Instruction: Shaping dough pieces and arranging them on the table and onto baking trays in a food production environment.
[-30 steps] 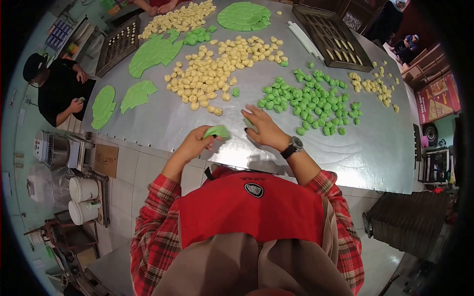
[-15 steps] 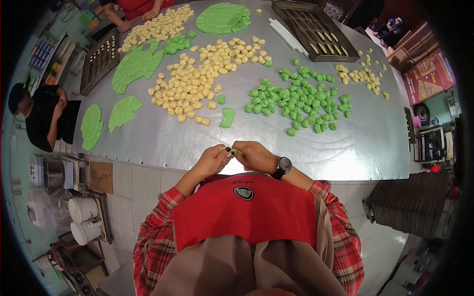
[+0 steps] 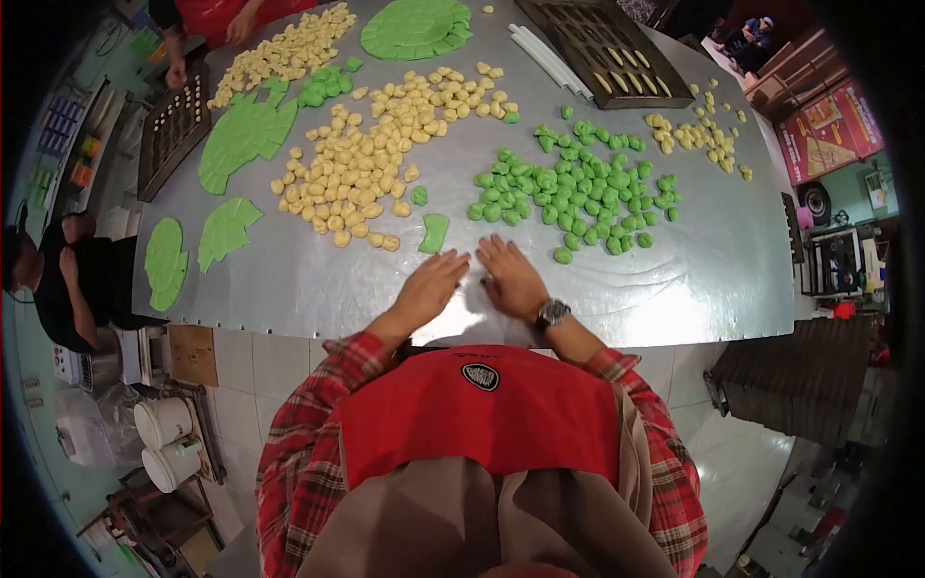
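My left hand (image 3: 431, 287) is over the near part of the metal table (image 3: 617, 299), palm down, fingers stretched out. Close beside it, my right hand (image 3: 513, 279), with a watch on the wrist, has its fingers straight and apart. Neither hand shows anything held; what lies under the palms is hidden. Just beyond my left fingertips lies a flat green dough piece (image 3: 434, 233). A small green dough lump (image 3: 419, 197) sits past it. Green dough balls (image 3: 588, 188) spread ahead of my right hand, and a pile of pale yellow dough balls (image 3: 352, 173) lies ahead to the left.
Flat green dough sheets (image 3: 246, 140) lie at the left and a round one (image 3: 416, 29) at the far side. A moulded tray (image 3: 617, 58) stands far right beside white rods (image 3: 549, 60). Another tray (image 3: 173, 130) is at the left edge, near a co-worker's hand (image 3: 176, 75).
My hands were pinched together on a thin, light green piece by the table edge. Now they are farther forward, apart, fingers stretched. A co-worker's hand has moved to the left tray.
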Tool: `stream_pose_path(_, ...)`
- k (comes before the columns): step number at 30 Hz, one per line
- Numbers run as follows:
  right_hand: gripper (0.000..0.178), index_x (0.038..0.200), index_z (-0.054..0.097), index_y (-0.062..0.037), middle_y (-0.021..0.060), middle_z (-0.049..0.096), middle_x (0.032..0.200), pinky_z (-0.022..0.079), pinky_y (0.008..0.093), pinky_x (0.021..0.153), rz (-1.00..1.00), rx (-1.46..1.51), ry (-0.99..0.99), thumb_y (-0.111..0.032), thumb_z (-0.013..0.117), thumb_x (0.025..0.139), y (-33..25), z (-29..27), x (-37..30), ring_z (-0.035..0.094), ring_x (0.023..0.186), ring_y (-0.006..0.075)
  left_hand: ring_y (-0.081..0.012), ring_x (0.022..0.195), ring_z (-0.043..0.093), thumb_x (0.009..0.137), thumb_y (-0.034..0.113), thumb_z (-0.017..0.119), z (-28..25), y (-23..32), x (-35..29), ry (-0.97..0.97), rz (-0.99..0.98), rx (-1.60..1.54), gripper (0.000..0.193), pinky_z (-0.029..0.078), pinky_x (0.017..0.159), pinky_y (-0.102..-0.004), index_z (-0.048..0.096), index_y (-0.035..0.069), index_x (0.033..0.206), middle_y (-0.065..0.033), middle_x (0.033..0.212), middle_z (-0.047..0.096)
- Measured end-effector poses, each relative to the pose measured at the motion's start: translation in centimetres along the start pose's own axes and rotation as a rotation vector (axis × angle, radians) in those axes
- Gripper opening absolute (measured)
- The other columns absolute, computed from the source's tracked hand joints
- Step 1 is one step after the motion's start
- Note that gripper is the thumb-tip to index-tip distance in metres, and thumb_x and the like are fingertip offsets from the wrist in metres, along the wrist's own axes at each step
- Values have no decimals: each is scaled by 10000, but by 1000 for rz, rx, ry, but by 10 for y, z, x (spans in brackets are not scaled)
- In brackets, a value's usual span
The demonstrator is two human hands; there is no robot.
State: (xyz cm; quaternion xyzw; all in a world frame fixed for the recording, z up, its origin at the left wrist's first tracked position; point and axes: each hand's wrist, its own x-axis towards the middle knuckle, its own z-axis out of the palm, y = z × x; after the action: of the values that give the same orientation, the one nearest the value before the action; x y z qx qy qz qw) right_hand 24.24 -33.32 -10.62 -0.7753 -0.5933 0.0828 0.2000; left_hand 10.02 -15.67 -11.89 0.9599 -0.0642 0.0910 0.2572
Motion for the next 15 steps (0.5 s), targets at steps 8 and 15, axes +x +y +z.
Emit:
stream_pose_path(8, 528, 1296, 457, 10, 198, 375, 1417, 259, 483, 1110, 28, -38, -123, -176, 598, 823, -9, 9, -78, 296, 1360, 354, -333, 1341, 347, 832, 44, 499, -3, 19, -80, 8, -293, 143, 500, 255, 1102, -489, 456, 15, 1329, -154, 1442, 381)
stream_pose_path(15, 540, 1304, 457, -17, 160, 386, 1420, 270, 479, 1102, -13, -53, 133, -205, 608, 820, 8, 6, -11, 309, 1353, 336, -359, 1182, 464, 779, -10, 541, 8, 12, 26, 183, -58, -178, 366, 357, 1012, -462, 565, 32, 1142, -206, 1231, 510)
